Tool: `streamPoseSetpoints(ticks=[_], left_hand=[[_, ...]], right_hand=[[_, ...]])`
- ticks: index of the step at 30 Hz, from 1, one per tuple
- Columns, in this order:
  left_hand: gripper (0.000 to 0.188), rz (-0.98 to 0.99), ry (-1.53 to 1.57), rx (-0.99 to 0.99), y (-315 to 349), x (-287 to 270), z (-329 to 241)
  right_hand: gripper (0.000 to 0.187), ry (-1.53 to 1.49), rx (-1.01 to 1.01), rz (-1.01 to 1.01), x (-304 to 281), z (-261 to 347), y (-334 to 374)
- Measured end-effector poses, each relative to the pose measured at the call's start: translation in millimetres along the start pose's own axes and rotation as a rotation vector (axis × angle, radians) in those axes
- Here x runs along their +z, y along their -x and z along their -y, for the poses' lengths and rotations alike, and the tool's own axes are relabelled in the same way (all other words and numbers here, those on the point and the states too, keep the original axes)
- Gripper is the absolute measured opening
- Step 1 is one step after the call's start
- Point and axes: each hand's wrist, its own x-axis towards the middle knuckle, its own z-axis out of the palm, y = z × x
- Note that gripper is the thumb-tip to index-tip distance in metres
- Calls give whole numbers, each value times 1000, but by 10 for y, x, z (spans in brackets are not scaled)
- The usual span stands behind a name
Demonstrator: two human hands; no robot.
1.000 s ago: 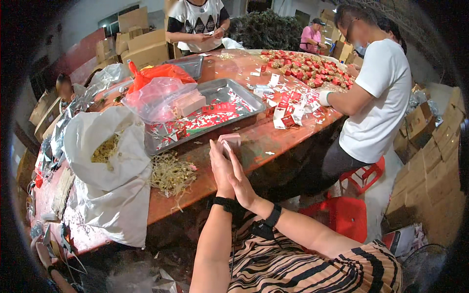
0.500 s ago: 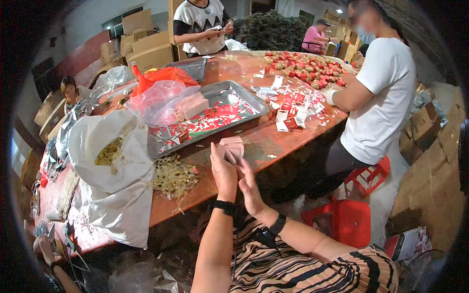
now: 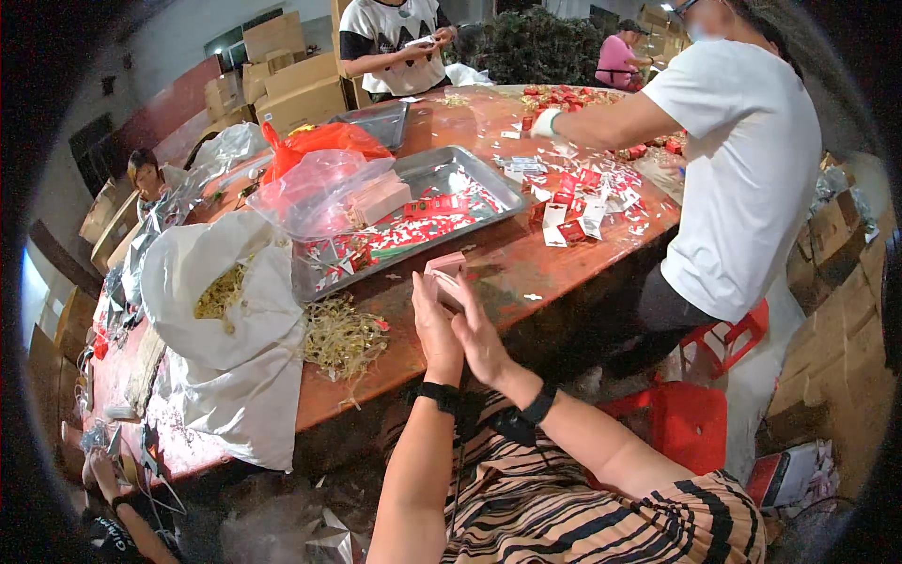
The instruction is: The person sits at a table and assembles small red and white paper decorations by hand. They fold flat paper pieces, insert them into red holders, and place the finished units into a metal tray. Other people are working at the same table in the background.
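A stack of pale pink cards point(image 3: 445, 267) sits between my two hands, above the table's near edge. My left hand point(image 3: 436, 329) is wrapped along its left side. Against the right side presses my right hand point(image 3: 481, 340), its fingers together. The palms face each other, and the lower part of the stack is hidden by them. Just beyond lies a metal tray point(image 3: 489, 183) with red and white paper pieces, and a further pink card stack point(image 3: 381, 197) partly under clear plastic. To the left of my hands is a tangle of gold strings point(image 3: 343, 343).
A white sack point(image 3: 244, 348) with gold strings drapes over the table point(image 3: 536, 301). White and red cards point(image 3: 568, 221) lie right of the tray. A co-worker in a white shirt point(image 3: 742, 169) stands at the right, near red stools point(image 3: 691, 423). Other people work around the table.
The stack sits lower and more enclosed between my palms, and my right hand has come up along it. The co-worker on the right has stretched an arm across the red and gold items.
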Motion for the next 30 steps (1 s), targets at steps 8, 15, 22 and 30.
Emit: streamPoseSetpoints(ticks=[8, 15, 22, 30], left_hand=[[53, 18, -58, -38, -70, -12, -152], [43, 16, 102, -18, -86, -18, 44], [39, 44, 157, -45, -111, -82, -40], [64, -34, 315, -310, -137, -9, -111]], right_hand=[[84, 256, -37, -92, -326, -18, 243], [99, 241, -41, 183, -480, -504, -438], [69, 297, 6, -66, -268, -646, -430], [59, 88, 64, -69, 10, -403, -301]])
